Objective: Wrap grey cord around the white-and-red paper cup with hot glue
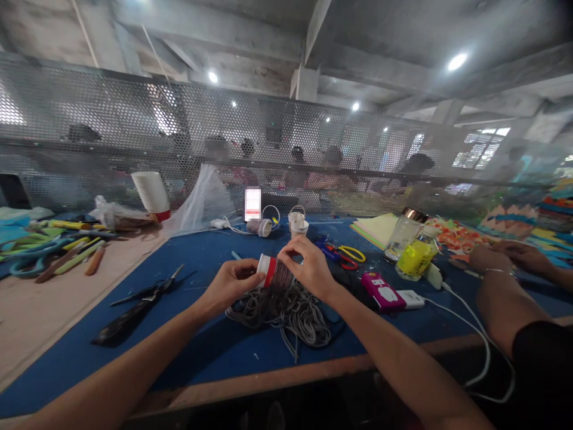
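A white paper cup (267, 270) with a red band is held on its side over the table, its right part wrapped in grey-brown cord (282, 278). My left hand (233, 280) grips the white end between thumb and fingers. At the wrapped end, my right hand (307, 263) has its fingertips pinched together on the cord; the exact spot between them is hard to see. Below the cup lies a loose pile of grey cord (308, 322). Behind my hands are a small cord-wrapped cup (259, 227) lying over and a white cup with a handle (298, 223).
Black shears (138, 304) lie on the blue mat at left. To the right are yellow-and-red-handled tools (351, 255), a magenta device (382, 292) with a cable, and glass jars (416, 257). A co-worker's hands (501, 258) work far right. Stacked cups (151, 192) stand back left.
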The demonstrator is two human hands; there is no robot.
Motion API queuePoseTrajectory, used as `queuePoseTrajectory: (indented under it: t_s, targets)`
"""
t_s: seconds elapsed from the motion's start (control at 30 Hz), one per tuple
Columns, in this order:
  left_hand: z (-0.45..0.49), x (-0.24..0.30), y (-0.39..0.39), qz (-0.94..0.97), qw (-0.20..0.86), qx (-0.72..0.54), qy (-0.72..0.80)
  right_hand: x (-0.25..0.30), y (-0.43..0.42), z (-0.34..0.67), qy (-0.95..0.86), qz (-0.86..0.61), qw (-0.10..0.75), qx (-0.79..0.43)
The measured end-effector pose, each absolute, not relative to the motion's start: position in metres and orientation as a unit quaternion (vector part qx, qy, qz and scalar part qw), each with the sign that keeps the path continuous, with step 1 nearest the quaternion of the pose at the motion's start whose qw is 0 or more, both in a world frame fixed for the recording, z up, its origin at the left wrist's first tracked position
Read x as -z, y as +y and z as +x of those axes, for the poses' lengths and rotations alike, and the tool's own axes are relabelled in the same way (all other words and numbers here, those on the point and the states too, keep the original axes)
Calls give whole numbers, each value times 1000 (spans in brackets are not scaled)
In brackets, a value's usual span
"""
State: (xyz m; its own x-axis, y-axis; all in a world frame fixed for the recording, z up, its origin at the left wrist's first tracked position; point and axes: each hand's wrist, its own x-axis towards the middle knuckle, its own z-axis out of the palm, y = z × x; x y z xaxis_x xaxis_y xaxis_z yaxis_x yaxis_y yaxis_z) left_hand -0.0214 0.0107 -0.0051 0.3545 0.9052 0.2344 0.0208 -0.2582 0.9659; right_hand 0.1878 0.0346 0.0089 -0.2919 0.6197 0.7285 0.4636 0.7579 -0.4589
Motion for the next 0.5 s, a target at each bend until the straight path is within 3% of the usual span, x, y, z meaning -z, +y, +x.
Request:
queuePoseTrajectory:
  t_s: [0.5]
  targets:
    - [-19, 0, 7, 655, 497, -439, 363, -7, 36, 188, -801, -342, 481, -102]
